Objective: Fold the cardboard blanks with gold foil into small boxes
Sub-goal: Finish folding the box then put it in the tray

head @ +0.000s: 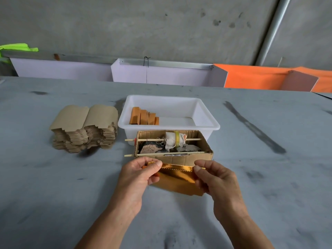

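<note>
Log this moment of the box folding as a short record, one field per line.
left hand: pinches the left end of the gold foil blank
right hand: pinches its right end
blank: held just above the table, gold face up
stack of blanks: far left, brown side up
white tub: holds several orange folded pieces
cardboard box: open, two sticks across it

Both bare forearms reach forward side by side, wrists level. The left hand (139, 174) curls in, thumb on top, pinching one end of the shiny gold foil cardboard blank (177, 180). The right hand (214, 178) mirrors it, thumb and fingers pinching the other end.
</note>
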A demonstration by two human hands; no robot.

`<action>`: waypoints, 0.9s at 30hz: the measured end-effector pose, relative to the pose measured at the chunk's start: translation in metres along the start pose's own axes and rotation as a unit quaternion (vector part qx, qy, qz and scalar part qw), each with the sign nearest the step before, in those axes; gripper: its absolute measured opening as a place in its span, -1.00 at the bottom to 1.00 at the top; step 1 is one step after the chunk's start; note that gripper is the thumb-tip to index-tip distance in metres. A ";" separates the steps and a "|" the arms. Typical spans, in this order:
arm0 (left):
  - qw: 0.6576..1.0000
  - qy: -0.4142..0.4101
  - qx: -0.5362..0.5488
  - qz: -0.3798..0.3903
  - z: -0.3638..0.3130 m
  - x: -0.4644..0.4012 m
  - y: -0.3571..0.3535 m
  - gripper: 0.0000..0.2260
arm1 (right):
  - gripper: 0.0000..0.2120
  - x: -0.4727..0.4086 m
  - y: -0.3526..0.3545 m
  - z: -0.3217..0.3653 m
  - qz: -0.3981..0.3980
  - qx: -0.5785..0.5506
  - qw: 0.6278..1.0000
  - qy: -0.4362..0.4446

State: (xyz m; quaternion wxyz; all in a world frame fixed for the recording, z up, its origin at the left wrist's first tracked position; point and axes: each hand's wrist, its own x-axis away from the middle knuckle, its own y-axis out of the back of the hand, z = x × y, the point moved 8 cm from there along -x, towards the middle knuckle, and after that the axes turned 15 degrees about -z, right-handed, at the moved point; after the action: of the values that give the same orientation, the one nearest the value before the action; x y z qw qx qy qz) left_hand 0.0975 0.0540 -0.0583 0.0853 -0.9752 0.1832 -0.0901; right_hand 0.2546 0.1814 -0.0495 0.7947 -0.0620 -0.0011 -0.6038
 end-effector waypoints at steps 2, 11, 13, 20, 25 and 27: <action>0.999 -0.041 -0.011 0.023 -0.007 0.004 -0.001 -0.85 | -0.91 0.001 0.000 0.004 0.014 -0.014 1.000 0.010; 0.946 -0.249 -0.153 0.142 -0.008 0.028 0.010 -0.86 | -0.81 0.026 -0.002 -0.007 0.120 0.146 0.958 0.215; 0.913 -0.309 -0.229 0.139 -0.004 0.031 0.009 -0.82 | -0.83 0.034 -0.005 -0.005 0.127 0.217 0.918 0.306; 0.780 -0.460 -0.402 0.136 0.003 0.049 0.005 -0.96 | -0.89 0.053 -0.013 -0.002 0.157 0.354 0.795 0.466; 0.743 -0.485 -0.442 0.131 0.004 0.057 0.001 -0.83 | -0.88 0.055 -0.017 -0.001 0.163 0.371 0.783 0.472; 0.747 -0.474 -0.448 0.130 0.006 0.056 0.001 -0.87 | -0.91 0.053 -0.016 -0.004 0.172 0.370 0.792 0.454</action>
State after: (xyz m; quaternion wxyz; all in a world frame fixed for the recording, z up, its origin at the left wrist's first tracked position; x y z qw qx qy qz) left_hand 0.1502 0.0333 -0.0562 -0.2746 -0.7853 0.2636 0.4883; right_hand 0.2532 0.1264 -0.0476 0.7565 0.5195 0.1472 -0.3690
